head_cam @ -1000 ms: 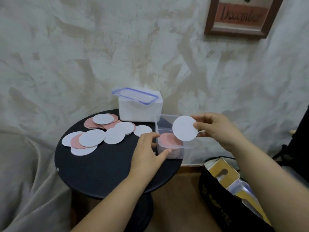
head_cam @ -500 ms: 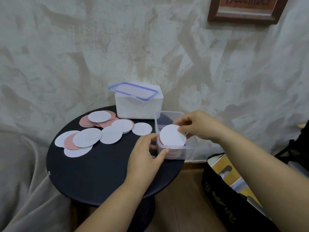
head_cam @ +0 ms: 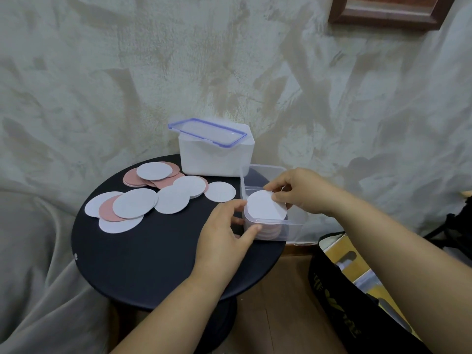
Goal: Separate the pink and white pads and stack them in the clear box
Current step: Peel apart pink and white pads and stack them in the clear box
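Note:
The clear box (head_cam: 291, 227) sits at the right edge of the round black table (head_cam: 153, 261). My right hand (head_cam: 300, 191) pinches a white round pad (head_cam: 265, 205) at its far edge, low inside the box, over a stack of pinkish pads (head_cam: 270, 232) seen through the front wall. My left hand (head_cam: 224, 235) grips the box's near left corner, thumb on the front wall. Loose white pads (head_cam: 135, 203) and pink pads (head_cam: 109, 209) lie overlapped on the table's left and back.
A white box (head_cam: 217, 162) with a clear blue-rimmed lid (head_cam: 207, 132) on top stands at the table's back against the wall. A black bag (head_cam: 357, 297) with boxes inside stands on the floor at the right. Grey cloth drapes at the left.
My right hand has brought the white pad from above the box down into it. My left hand has stayed on the box corner. The camera view has tilted slightly.

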Available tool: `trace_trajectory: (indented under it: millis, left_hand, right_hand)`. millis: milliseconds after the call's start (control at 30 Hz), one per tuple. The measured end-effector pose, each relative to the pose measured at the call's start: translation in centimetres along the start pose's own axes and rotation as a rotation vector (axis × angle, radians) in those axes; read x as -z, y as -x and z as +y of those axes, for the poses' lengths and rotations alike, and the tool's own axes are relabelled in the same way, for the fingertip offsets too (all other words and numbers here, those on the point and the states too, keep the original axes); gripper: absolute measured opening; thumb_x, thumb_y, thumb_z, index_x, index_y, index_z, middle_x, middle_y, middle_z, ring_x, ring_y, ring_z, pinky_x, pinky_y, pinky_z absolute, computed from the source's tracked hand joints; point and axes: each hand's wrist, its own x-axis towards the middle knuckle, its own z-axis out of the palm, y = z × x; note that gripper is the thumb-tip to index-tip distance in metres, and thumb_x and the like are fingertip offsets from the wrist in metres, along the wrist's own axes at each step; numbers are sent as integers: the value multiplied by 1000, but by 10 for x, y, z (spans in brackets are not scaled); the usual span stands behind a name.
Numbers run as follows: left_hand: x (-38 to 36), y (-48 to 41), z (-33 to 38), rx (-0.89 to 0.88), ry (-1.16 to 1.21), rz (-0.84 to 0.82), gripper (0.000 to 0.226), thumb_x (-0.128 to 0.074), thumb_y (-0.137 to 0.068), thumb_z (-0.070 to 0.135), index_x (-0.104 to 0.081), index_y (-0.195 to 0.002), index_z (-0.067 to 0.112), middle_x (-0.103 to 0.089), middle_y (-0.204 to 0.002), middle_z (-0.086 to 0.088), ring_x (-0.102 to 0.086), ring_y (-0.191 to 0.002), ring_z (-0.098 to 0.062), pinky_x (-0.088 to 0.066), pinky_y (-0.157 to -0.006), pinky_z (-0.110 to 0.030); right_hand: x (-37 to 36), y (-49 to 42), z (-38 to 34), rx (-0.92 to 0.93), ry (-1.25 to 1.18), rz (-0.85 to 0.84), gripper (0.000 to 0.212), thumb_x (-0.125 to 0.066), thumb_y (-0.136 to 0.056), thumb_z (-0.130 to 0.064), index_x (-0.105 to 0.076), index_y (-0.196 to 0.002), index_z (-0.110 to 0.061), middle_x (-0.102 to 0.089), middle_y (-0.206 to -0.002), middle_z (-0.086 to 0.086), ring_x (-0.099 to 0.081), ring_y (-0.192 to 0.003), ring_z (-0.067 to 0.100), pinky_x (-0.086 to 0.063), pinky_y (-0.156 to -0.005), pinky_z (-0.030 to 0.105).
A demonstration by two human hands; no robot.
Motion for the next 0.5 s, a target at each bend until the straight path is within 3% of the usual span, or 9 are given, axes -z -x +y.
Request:
trace_trajectory:
  millis: [233, 367, 500]
  left_hand:
    - [0, 0, 0, -5, 17, 5, 42, -74, -77, 21, -56, -113, 30, -56, -107, 14, -59, -86, -1, -50, -65, -14]
    - [0, 1, 0, -11, 1, 3, 42, -73, -77, 22, -55, -114, 30, -55, -107, 14, -59, -86, 0, -50, -66, -13]
    - [0, 1, 0, -7, 3, 3, 43, -73, -77, 22, -55, -116, 29, -55, -108, 15, -59, -87, 0, -50, -66, -13]
  right_hand:
    - [-2, 2, -2, 43, 157, -17, 37, -69, -81, -33, -65, -115, -22, -62, -98, -10, -53, -75, 0, -39, -64, 11]
    - [-2, 3, -4, 55, 205, -28, 38, -68, -81, -34, -64, -116, -19, -64, -108, -8, -52, -83, 3, -39, -67, 13]
    - [-1, 6, -9, 75, 256, -75, 30, -62, -86, -32, -68, -110, -15, -66, -105, -2, -56, -86, 12, -46, -79, 27]
